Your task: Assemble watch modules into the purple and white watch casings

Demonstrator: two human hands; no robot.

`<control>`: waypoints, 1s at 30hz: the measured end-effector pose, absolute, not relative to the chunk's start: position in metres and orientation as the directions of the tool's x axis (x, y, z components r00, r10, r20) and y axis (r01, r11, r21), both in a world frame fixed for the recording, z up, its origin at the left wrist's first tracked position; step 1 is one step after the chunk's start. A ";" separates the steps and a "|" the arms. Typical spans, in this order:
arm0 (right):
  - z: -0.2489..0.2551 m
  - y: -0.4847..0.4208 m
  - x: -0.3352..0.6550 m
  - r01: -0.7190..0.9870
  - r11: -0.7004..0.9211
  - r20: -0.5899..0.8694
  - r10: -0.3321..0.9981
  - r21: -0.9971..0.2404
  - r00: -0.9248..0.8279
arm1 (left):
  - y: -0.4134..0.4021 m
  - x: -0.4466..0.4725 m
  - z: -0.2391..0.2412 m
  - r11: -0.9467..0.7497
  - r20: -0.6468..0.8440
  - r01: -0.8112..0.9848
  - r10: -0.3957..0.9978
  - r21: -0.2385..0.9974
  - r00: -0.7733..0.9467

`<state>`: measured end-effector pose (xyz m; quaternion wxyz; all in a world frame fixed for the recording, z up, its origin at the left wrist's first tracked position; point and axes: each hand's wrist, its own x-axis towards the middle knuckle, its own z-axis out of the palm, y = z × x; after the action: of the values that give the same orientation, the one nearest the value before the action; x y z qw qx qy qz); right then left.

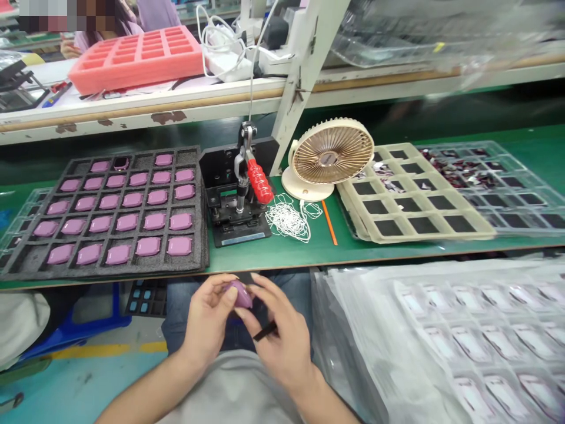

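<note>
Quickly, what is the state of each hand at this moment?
Left hand: closed, holding a purple piece.
Right hand: partly curled, holding a black strip near that piece.

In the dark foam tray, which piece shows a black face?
The back row's second piece from the left; the other pieces there show purple tops.

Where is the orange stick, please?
In the head view, the orange stick lies right of centre on the bench, between the white cord and cream tray.
</note>
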<state>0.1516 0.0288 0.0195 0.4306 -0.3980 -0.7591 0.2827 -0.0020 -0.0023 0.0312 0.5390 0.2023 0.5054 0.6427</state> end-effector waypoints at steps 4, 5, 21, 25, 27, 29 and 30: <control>0.028 0.039 0.157 0.382 0.484 0.255 0.820 -0.787 -0.513 | 0.000 -0.005 0.027 0.102 -0.320 -0.572 0.900 0.814 -0.296; 0.029 0.040 0.157 0.370 0.521 0.248 0.777 -0.769 -0.579 | 0.000 -0.006 0.025 0.102 -0.319 -0.573 0.902 0.813 -0.291; 0.074 0.001 0.216 -0.052 -0.705 -0.491 0.543 -0.707 -0.680 | 0.001 0.025 0.011 0.175 -0.063 -0.574 0.976 0.800 0.210; 0.101 0.073 0.262 0.776 -0.059 -0.316 0.931 -0.628 -0.185 | 0.003 0.027 0.013 0.288 -0.205 -0.612 0.957 0.736 0.204; 0.118 0.142 0.296 0.887 -0.080 -0.140 0.990 -0.455 0.018 | 0.004 0.024 0.013 0.349 -0.275 -0.587 0.937 0.730 0.216; 0.130 0.216 0.327 0.934 -0.142 -0.049 0.990 -0.329 0.133 | 0.003 0.021 0.012 0.365 -0.301 -0.566 0.931 0.740 0.207; 0.133 0.250 0.339 0.948 -0.169 -0.042 0.986 -0.270 0.164 | 0.002 0.020 0.011 0.357 -0.310 -0.563 0.933 0.745 0.182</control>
<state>0.3389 0.2500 0.1331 0.0905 -0.7574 -0.6383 0.1040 0.0201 0.0022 0.0105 0.7297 0.2423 0.3823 0.5125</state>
